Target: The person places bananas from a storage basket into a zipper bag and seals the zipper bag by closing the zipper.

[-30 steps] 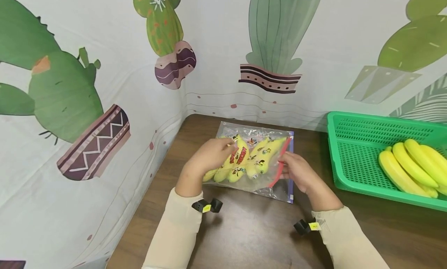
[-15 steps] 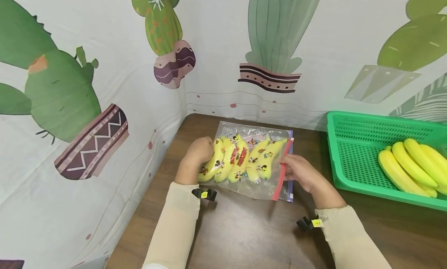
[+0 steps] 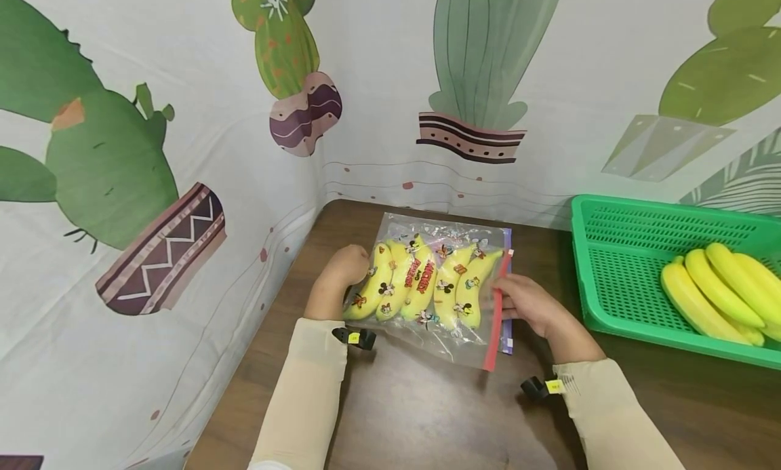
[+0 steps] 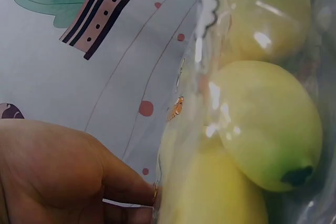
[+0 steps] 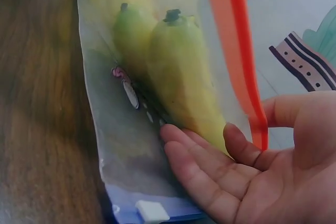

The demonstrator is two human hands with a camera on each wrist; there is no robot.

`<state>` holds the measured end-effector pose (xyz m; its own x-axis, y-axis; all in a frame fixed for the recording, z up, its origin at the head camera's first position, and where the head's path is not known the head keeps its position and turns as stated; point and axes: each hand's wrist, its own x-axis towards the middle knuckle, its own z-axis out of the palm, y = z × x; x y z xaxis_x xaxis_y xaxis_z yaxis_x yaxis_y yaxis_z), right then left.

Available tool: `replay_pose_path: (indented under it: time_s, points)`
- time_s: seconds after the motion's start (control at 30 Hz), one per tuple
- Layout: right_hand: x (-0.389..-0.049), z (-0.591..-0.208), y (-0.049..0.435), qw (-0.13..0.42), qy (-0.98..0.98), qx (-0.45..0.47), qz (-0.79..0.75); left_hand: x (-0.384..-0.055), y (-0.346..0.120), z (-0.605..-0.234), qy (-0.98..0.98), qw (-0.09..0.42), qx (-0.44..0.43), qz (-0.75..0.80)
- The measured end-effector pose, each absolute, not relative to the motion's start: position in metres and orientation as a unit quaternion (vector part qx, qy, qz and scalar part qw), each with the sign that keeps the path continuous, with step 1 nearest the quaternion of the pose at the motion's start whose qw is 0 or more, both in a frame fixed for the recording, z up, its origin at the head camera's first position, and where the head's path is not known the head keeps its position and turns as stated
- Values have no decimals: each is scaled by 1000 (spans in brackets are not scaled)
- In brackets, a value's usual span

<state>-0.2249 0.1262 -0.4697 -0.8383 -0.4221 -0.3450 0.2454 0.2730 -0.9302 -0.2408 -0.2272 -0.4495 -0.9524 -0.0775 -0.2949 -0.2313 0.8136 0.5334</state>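
Head view: a clear bag (image 3: 472, 348) printed with cartoon figures and red lettering lies on a dark wooden tabletop (image 3: 427, 416), near the back edge; five yellow bananas (image 3: 396, 280) sit inside, side by side under the film; a red strip (image 3: 495, 341) runs down the bag's right edge. The right hand (image 3: 529, 304) pinches that strip, index finger and thumb closed on it, the other fingers reaching underneath, and so hides its middle; the left hand (image 3: 349, 266) has its fingers bent in at the bag's left edge, pinching the film, though the tips are hidden. Beneath the bag a purple edge (image 3: 508, 238) sticks out on the right, most of what it belongs to being covered; a white slider shows on it in the right wrist view.

Farther right stands a green basket (image 3: 584, 266) with slotted sides, well apart from the bag; it holds another bunch of bananas (image 3: 726, 287). Beige sleeves (image 3: 305, 395) cover both forearms; behind everything hangs a pale cloth (image 3: 378, 83) printed with potted cacti.
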Motion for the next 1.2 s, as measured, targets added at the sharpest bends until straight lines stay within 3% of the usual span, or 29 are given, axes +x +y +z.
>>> replay_pose_path:
  time_s: [0.43, 0.67, 1.2]
  points:
    - [-224, -474, 127, 264, 760, -49, -592, -242, -231, -453, 938, 136, -90, 305]
    - [-224, -473, 131, 284, 748, -43, -598, -244, -234, -454, 937, 138, -85, 309]
    - [-228, -467, 137, 277, 763, -61, -581, -243, -242, -443, 874, 168, -115, 442]
